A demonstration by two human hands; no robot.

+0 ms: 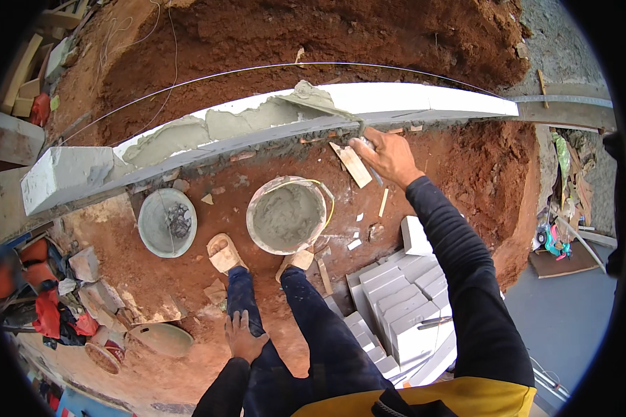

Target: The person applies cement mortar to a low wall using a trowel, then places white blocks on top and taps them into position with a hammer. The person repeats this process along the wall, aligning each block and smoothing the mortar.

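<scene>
My right hand [389,156] grips a trowel [316,104], its blade on grey mortar [243,117] along the top of a white block wall [452,99]. Mortar covers the left stretch of the wall, beside a block [59,182] at its left end. My left hand [245,340] rests on my left leg, fingers spread and empty. A bucket of mortar [282,217] stands by my feet, and a grey bucket [155,222] with dark bits inside is to its left.
Stacked white blocks [403,309] lie at lower right. A string line [222,73] runs over a dug red-earth trench [313,31] beyond the wall. Wood scraps [351,163] lie below the wall. Rubble and red bags [47,313] are at left; a grey surface [563,320] is at right.
</scene>
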